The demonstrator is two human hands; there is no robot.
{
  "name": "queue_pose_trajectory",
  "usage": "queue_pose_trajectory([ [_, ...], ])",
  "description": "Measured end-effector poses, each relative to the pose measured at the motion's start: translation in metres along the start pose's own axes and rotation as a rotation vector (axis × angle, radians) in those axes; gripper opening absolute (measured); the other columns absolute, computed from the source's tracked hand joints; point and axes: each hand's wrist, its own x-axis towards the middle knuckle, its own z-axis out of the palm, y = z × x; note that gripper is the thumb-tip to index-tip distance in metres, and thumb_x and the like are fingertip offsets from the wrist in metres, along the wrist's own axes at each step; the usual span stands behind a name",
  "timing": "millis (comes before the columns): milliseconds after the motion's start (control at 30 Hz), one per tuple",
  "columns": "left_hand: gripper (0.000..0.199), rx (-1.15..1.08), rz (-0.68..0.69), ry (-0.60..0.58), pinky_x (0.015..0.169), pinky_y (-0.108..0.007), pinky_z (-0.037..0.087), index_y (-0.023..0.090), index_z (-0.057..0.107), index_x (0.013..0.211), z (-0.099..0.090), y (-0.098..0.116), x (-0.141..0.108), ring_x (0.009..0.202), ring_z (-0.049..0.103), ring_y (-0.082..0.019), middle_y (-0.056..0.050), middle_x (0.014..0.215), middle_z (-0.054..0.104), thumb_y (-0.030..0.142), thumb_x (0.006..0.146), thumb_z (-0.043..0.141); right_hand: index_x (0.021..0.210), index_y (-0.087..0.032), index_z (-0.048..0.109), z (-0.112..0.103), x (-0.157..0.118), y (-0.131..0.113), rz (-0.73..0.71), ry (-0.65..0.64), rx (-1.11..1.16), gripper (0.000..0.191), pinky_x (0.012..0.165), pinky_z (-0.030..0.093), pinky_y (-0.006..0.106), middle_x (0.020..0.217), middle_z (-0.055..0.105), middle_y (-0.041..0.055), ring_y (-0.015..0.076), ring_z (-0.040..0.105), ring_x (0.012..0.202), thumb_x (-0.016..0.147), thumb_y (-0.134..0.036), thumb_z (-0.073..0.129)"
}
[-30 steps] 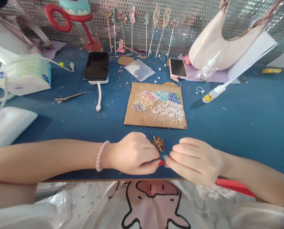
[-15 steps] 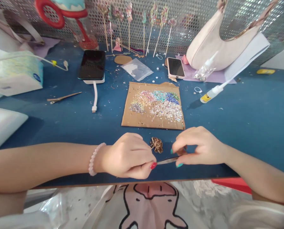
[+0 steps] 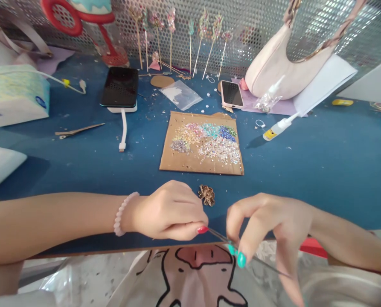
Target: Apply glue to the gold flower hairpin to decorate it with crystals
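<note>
My left hand point(image 3: 174, 213) is closed in a fist, thumb pressed to the curled fingers; what lies inside is hidden. A slender pair of metal tweezers point(image 3: 269, 267) slants down from the left thumbnail to the right. The thumb and fingers of my right hand point(image 3: 267, 226) pinch it partway along, and its far end runs past that hand over the apron. Just beyond my left knuckles is a brown-gold flower ornament point(image 3: 207, 195); whether it joins something in the fist cannot be seen. Behind it, a cardboard sheet point(image 3: 184, 164) bears loose sequins point(image 3: 219, 149) in several colours.
Flower-topped sticks point(image 3: 171, 42) stand along the perforated metal back panel. A glue bottle point(image 3: 276, 128) lies right of the cardboard. Two phones point(image 3: 120, 87), a plastic bag point(image 3: 182, 96), a handbag point(image 3: 273, 64), a clip point(image 3: 79, 130) and a tissue pack point(image 3: 17, 96) surround it.
My right hand has come down toward the table edge and turned, with its fingers pointing lower. The tweezers now slope downward to the right and show more length. My left hand stays almost in place.
</note>
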Motion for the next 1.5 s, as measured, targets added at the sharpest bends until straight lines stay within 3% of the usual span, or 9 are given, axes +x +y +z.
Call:
queue_pose_trajectory([
  [200,0.03,0.021,0.021,-0.05,0.046,-0.029,0.037,0.015,0.057,0.079,0.003,-0.001,0.001,0.047,0.056,-0.014,-0.004,0.055,0.061,0.021,0.099,0.035,0.098,-0.013,0.059,0.022,-0.001,0.008,-0.1,0.218,-0.334,0.016,0.077,0.049,0.024,0.082,0.066,0.0053,0.0106,0.063,0.082,0.085,-0.018,0.065],
  [367,0.042,0.109,0.053,-0.064,0.043,-0.029,0.035,0.016,0.058,0.071,0.005,0.0,0.0,0.043,0.052,-0.013,-0.002,0.05,0.057,0.028,0.101,0.033,0.098,-0.014,0.059,0.02,-0.001,0.01,-0.046,0.302,-0.253,0.013,0.074,0.052,0.023,0.082,0.069,0.0048,0.0093,0.064,0.08,0.086,-0.016,0.063],
  [500,0.047,0.145,0.082,-0.087,0.041,-0.029,0.034,0.015,0.06,0.064,0.007,0.0,0.0,0.042,0.049,-0.012,-0.001,0.048,0.055,0.03,0.101,0.035,0.088,-0.015,0.063,0.011,-0.003,0.007,-0.049,0.488,-0.104,0.009,0.063,0.053,0.023,0.076,0.068,0.0043,0.0108,0.065,0.071,0.081,-0.01,0.066],
  [600,0.046,0.169,0.128,-0.119,0.039,-0.03,0.033,0.015,0.06,0.059,0.009,0.0,0.0,0.04,0.045,-0.012,0.001,0.046,0.051,0.029,0.099,0.041,0.091,-0.016,0.064,-0.001,-0.009,0.006,0.007,0.59,-0.236,0.017,0.062,0.053,0.026,0.078,0.067,0.0034,0.0114,0.063,0.069,0.078,-0.005,0.066],
  [700,0.047,0.177,0.188,-0.148,0.038,-0.029,0.032,0.016,0.057,0.053,0.011,0.001,0.0,0.04,0.043,-0.011,0.002,0.045,0.047,0.029,0.097,0.046,0.093,-0.019,0.064,-0.01,-0.015,0.006,0.166,0.536,-0.474,0.02,0.067,0.053,0.026,0.083,0.068,0.0028,0.0123,0.065,0.074,0.078,-0.006,0.065],
  [800,0.049,0.184,0.222,-0.172,0.037,-0.028,0.03,0.017,0.054,0.051,0.012,0.001,0.001,0.04,0.043,-0.01,0.003,0.045,0.044,0.028,0.097,0.045,0.086,-0.02,0.064,-0.012,-0.018,0.009,0.261,0.475,-0.7,0.008,0.066,0.054,0.024,0.081,0.07,0.002,0.0118,0.066,0.073,0.081,-0.013,0.065],
  [933,0.043,0.175,0.238,-0.218,0.037,-0.029,0.03,0.017,0.054,0.051,0.014,0.001,-0.001,0.042,0.044,-0.01,0.003,0.047,0.045,0.028,0.093,0.053,0.077,-0.019,0.064,-0.009,-0.02,0.015,0.345,0.54,-0.891,0.005,0.058,0.052,0.021,0.071,0.07,-0.0005,0.01,0.065,0.06,0.08,-0.015,0.065],
  [1233,0.037,0.181,0.244,-0.227,0.039,-0.03,0.029,0.016,0.052,0.051,0.015,0.001,-0.006,0.044,0.041,-0.011,0.004,0.048,0.045,0.029,0.081,0.07,0.07,-0.02,0.062,-0.004,-0.014,0.016,0.604,0.659,-0.766,0.008,0.052,0.052,0.014,0.061,0.065,-0.0046,0.0075,0.06,0.052,0.076,-0.014,0.063],
  [1500,0.037,0.187,0.266,-0.235,0.04,-0.03,0.029,0.016,0.052,0.05,0.016,0.002,-0.005,0.044,0.04,-0.011,0.004,0.048,0.045,0.029,0.077,0.073,0.072,-0.019,0.062,-0.002,-0.015,0.023,0.598,0.661,-0.721,0.007,0.059,0.055,0.013,0.065,0.066,-0.0036,0.0075,0.063,0.057,0.077,-0.015,0.062],
])
